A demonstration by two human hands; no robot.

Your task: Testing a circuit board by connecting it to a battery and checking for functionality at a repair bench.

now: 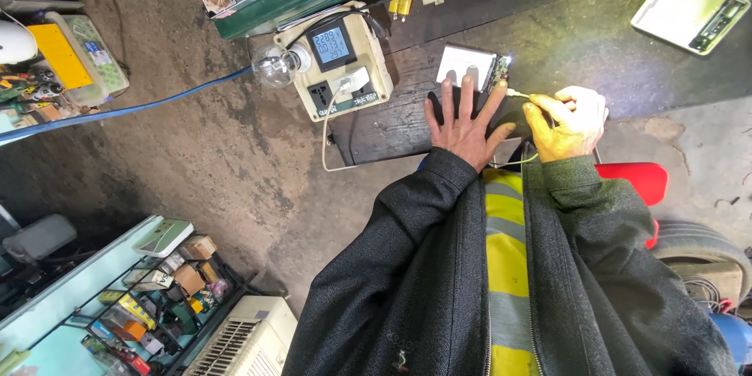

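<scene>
— Currently, what is the position of each hand?

— Left hand (464, 127): flat, fingers spread, pressing down on a dark pad beside the silver device (468, 68) on the dark board (595, 47); its fingertips reach the device's near edge. Right hand (570, 121): closed in a pinch on the white cable plug (518, 94), which meets the device's right end, where a small light glows.

— Where does the device sit relative to other equipment?

— It lies just right of the beige socket meter (338, 63), which carries a lit display and a clear bulb (276, 66) on its left side. A blue cable (117, 112) runs off left. A grey tray (689, 12) lies well apart, upper right.
</scene>
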